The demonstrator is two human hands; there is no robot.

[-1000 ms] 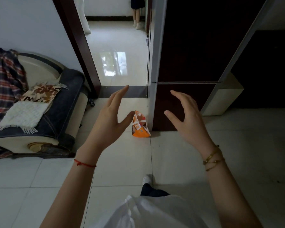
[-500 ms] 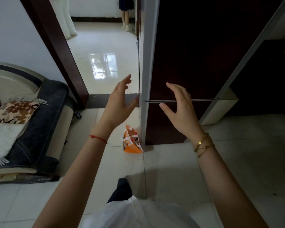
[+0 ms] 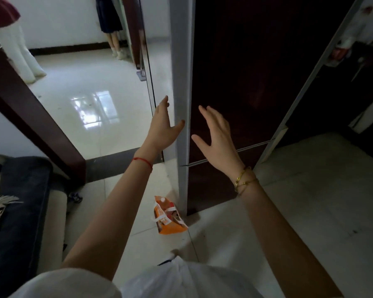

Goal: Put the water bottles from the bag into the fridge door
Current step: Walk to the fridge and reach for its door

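Note:
A tall dark-fronted fridge (image 3: 246, 72) with a silver side edge stands straight ahead, both doors closed. My left hand (image 3: 163, 127) is open at that silver left edge, thumb touching it. My right hand (image 3: 215, 136) is open with fingers spread, just in front of the upper door's dark face. An orange bag (image 3: 168, 216) with white handles sits on the floor tiles at the fridge's lower left corner, below my hands. No water bottles show; the bag's contents are hidden.
A dark sofa (image 3: 19, 211) with cushions stands at the left. A doorway with a dark wooden frame (image 3: 30, 117) opens onto a glossy tiled room where two people's legs (image 3: 114, 41) show. Dark cabinetry fills the right.
Both hands have risen and reached forward from above the bag to the fridge's upper door. The view has moved closer, and the bag now lies lower in the frame.

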